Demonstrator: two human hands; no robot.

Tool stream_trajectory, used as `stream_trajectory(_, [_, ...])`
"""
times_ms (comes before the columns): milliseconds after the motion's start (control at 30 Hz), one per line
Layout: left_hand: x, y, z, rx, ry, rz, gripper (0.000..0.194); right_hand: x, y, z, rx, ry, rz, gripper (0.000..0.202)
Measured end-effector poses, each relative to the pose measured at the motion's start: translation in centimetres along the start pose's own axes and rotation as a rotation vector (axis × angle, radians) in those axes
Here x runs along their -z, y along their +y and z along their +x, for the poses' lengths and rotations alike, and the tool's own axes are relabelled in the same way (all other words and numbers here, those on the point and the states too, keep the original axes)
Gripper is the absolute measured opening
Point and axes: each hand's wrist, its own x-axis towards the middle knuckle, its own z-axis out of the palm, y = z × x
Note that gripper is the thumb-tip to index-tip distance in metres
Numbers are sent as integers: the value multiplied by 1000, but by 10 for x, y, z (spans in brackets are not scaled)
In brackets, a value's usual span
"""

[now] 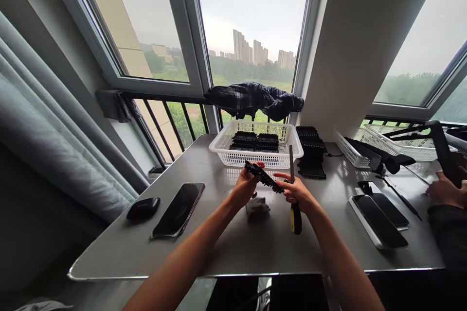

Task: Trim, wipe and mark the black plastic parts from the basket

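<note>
A black plastic part with toothed edges (265, 178) is held at a slant above the table, its upper left end gripped by my left hand (243, 188). Fingers of my right hand (299, 194) touch its lower right end. That same hand is closed around a file (292, 165), upright, its grey blade pointing up and its black and yellow handle hanging below. Beneath the part lies a small grey lump (257, 207), its kind unclear. Just beyond, a white basket (255, 159) contains several similar black parts (256, 140).
More black parts (312, 153) are stacked right of the basket. A phone (178, 210) and a black mouse-shaped object (143, 209) lie left; two phones (379, 221) lie right. Another person's hand (447, 189) holds a black piece near white baskets (352, 150).
</note>
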Motion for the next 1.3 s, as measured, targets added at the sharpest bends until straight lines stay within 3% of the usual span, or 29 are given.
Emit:
stream_trajectory(133, [-2,6,-2,46,-120,-231,46,0,-1,-1,21,-3,36,67])
stream_trajectory(267, [-6,13,-7,141,-140,-268,53,2,0,-1,41,7,115,68])
stream_trajectory(367, [-7,13,-8,179,-126,-291,52,2,0,1,88,38,146,55])
stream_trajectory(567, [-3,7,-2,318,-149,-277,24,1,3,5,191,260,166,50])
stream_trajectory(700, [-1,7,3,364,-151,-325,35,4,6,8,260,389,133,51])
stream_trajectory(933, [-1,-6,-1,182,-174,-63,44,12,10,13,423,546,-292,48])
stream_trajectory(1100, [3,-12,4,75,-102,26,40,17,5,9,536,665,-606,49])
stream_trajectory(1300, [5,-14,8,72,-17,-76,38,21,2,4,501,572,-686,60])
